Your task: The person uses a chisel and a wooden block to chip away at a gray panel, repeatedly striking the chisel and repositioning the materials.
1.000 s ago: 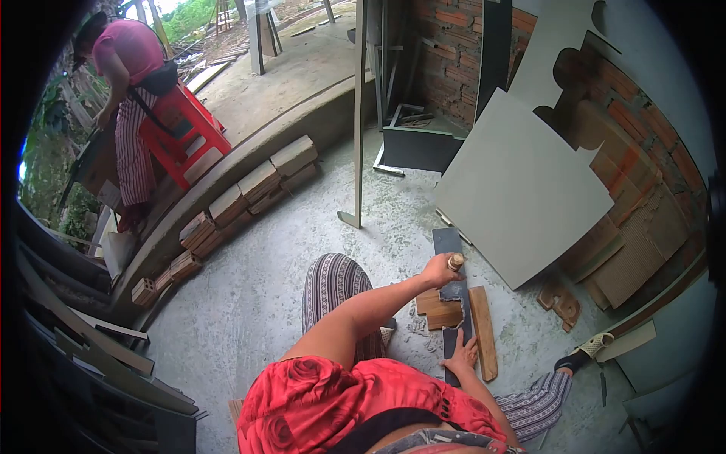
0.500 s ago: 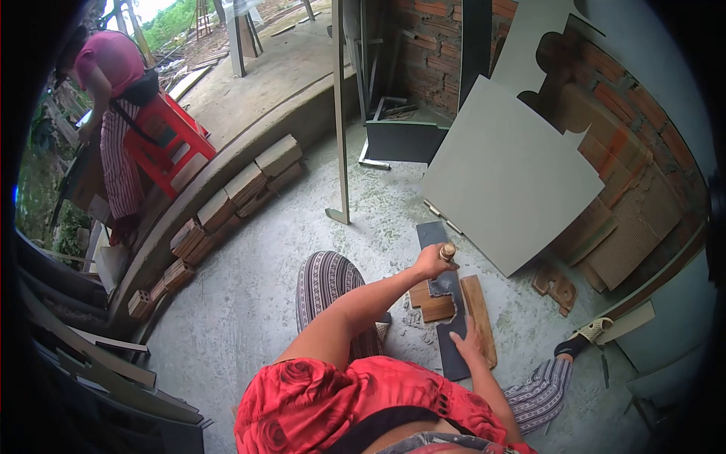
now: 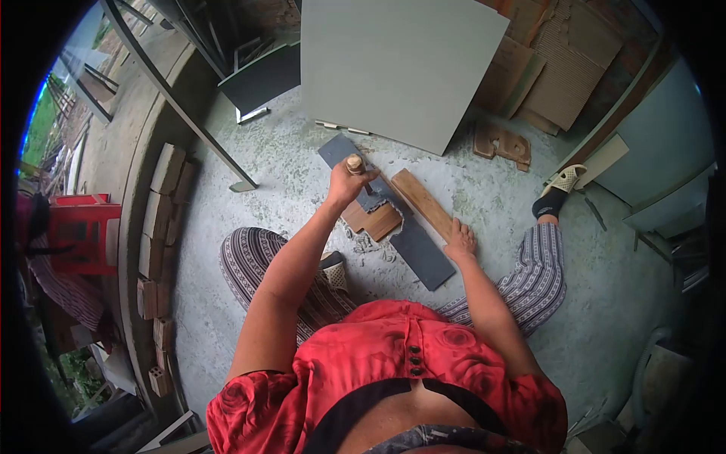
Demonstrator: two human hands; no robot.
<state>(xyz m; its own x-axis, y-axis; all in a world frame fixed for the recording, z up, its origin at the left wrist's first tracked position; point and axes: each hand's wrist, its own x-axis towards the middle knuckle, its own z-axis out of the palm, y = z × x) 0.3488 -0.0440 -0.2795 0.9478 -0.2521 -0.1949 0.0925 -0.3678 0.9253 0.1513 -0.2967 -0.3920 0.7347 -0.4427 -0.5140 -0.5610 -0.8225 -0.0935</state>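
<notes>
One dark strip (image 3: 420, 251) lies across wood blocks (image 3: 378, 221) on concrete floor (image 3: 491, 189).

Blocked just beyond the left hand (image 3: 344, 185) by a leaning grey panel (image 3: 393, 68); fenced farther left by a slanting metal post (image 3: 189, 113). Crowded between the hands by a wooden plank (image 3: 423, 203) and blocks (image 3: 374, 221). Open over bare floor (image 3: 499, 189) beyond the right hand (image 3: 459, 240), up to the striped leg (image 3: 541, 265).

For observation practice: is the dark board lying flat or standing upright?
Flat: the dark board lies on the floor; left hand grips a tool on it.
</notes>
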